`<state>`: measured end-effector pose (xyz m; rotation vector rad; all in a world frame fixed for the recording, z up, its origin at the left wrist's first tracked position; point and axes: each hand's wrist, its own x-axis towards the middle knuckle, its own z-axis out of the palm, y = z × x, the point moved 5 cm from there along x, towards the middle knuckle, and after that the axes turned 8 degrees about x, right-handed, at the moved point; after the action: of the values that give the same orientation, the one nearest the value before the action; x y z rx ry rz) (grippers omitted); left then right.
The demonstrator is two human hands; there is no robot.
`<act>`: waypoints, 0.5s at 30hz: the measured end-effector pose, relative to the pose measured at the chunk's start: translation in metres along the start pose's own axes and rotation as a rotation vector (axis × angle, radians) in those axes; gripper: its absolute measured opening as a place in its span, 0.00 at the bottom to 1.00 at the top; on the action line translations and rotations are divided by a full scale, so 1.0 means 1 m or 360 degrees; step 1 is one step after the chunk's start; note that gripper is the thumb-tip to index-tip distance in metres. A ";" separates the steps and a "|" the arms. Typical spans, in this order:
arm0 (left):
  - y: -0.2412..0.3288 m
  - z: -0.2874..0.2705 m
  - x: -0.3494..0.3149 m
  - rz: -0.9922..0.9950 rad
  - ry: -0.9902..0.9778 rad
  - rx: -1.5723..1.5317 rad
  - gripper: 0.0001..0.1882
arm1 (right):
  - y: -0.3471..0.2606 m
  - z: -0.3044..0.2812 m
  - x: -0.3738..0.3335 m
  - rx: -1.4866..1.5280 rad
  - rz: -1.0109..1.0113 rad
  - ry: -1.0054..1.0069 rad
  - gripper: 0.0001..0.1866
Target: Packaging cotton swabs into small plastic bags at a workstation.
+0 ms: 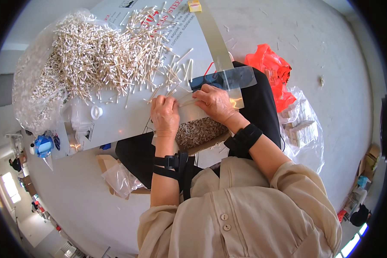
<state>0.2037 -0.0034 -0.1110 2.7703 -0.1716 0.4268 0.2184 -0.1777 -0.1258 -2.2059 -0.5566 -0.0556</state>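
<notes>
A large heap of wooden cotton swabs covers the left and far part of the metal-sheet tabletop, with loose ones scattered toward my hands. At the table's near edge my left hand is closed, fingertips pinched beside a few swabs. My right hand is closed too, thumb and fingers curled together. A pale, narrow strip spans the gap between my fingertips; whether it is swabs or thin plastic I cannot tell. Beyond my right hand lies a clear plastic sleeve, partly over a dark patch.
Below the table edge, a box of swabs sits by my lap. A red plastic bag and a clear bag of white packs stand to the right. A white round cap and small yellow box lie on the table.
</notes>
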 end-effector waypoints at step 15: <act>-0.024 0.003 0.014 -0.0372 -0.0155 0.0033 0.09 | -0.006 0.010 0.046 -0.0059 0.0077 0.0145 0.06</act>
<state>0.2216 0.0174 -0.1166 2.7889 0.1341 0.2348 0.2561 -0.1495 -0.1174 -2.2392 -0.4548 -0.1413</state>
